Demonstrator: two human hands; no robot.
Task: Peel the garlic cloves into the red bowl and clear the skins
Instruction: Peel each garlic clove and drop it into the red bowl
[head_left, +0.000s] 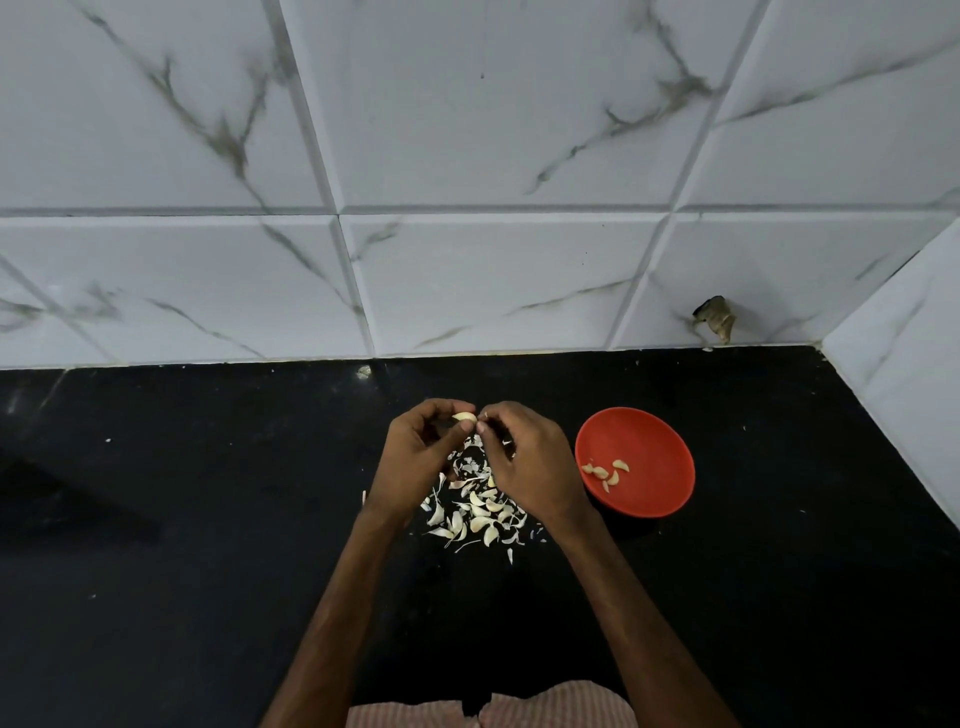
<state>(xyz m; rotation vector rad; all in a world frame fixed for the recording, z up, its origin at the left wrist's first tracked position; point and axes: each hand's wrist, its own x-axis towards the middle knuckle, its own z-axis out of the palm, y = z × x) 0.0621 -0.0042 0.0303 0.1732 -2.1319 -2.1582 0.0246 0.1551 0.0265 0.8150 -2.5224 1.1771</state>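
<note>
While left hand (415, 460), right hand (530, 462) pinch clove (464, 417) | red bowl (657, 441) rightward, apart

No text, label, brand, number or sign can be read on anything in view.
</note>
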